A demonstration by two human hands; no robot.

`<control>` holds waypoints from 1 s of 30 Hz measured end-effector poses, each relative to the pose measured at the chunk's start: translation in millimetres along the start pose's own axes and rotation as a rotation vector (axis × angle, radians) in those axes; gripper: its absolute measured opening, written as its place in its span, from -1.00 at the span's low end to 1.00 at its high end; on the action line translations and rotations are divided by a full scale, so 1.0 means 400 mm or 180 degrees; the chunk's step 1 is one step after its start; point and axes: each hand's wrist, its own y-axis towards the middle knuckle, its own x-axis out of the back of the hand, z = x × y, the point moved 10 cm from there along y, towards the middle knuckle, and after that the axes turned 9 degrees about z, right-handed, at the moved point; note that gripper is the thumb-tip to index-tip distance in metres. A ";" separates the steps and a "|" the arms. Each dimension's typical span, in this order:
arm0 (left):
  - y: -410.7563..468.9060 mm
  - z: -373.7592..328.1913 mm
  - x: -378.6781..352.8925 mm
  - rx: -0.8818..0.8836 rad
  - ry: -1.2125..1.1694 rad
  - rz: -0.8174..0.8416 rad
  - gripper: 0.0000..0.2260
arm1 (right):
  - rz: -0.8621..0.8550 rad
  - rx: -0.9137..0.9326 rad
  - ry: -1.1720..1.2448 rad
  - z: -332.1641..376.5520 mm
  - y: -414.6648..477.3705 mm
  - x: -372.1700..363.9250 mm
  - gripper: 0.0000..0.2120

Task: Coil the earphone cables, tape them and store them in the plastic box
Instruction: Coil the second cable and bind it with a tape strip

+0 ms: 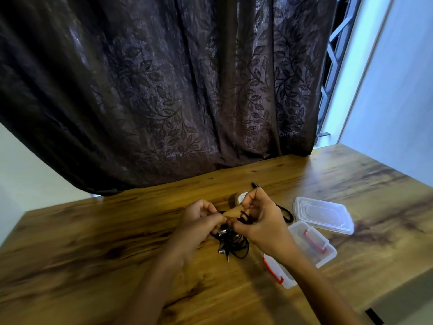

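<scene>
From the head camera, both of your hands are low over the wooden bench (93, 242), close together, with a black earphone cable (234, 245) between them. Your left hand (199, 221) has its fingers pinched shut on the cable near the little shiny earbuds. Your right hand (255, 219) is closed too, with small black loops of the cable wound round its fingers. The rest of the cable hangs down in a loose bunch on the bench, just under your hands, with the plug sticking out at the bottom. I think you are in the middle of coiling, so go slow. Keep each loop the same size and lay it flat next to the last one, not crossed over. Let your left hand feed the cable a bit at a time, and keep it a little tight so no knots form. Watch the loose bunch, because it could snag. The roll of tape (239, 198) sits just behind your right hand, so it is near when you need it. The plastic box (328, 254) is open at your right, with something red inside, and its lid (324, 214) lies behind it. Another black cable (287, 213) lies near the lid.
</scene>
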 end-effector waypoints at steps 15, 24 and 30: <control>0.002 -0.010 0.006 -0.0341 -0.0166 0.0313 -0.92 | 0.0000 -0.0020 0.0098 0.022 0.011 -0.008 -0.67; 0.008 0.010 0.015 -0.0138 -0.0815 0.0263 -0.83 | -0.0201 0.0470 -0.1004 0.074 0.006 -0.018 -0.66; 0.006 0.007 0.003 -0.0061 -0.0861 0.0302 -0.83 | -0.0486 0.0701 -0.1325 0.092 -0.001 -0.006 -0.63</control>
